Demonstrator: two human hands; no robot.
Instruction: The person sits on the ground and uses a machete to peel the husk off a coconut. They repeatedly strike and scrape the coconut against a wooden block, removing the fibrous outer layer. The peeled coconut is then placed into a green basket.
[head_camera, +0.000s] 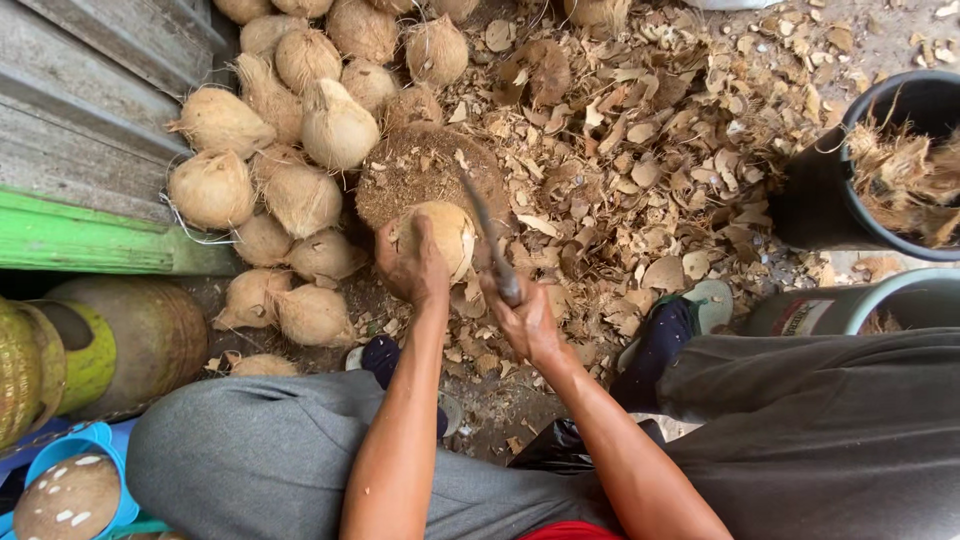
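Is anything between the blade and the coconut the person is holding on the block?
Nothing visible. The left hand grips the coconut on the chopping block. The right hand holds the knife, its blade lying along the coconut's right side with no object between.

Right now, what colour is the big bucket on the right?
The bucket is black, seen best in the head view.

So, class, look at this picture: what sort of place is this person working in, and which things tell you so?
Probably an outdoor coconut-husking spot. A pile of husked coconuts lies by a wall, shell chips cover the ground, and a black bucket holds husk fibre.
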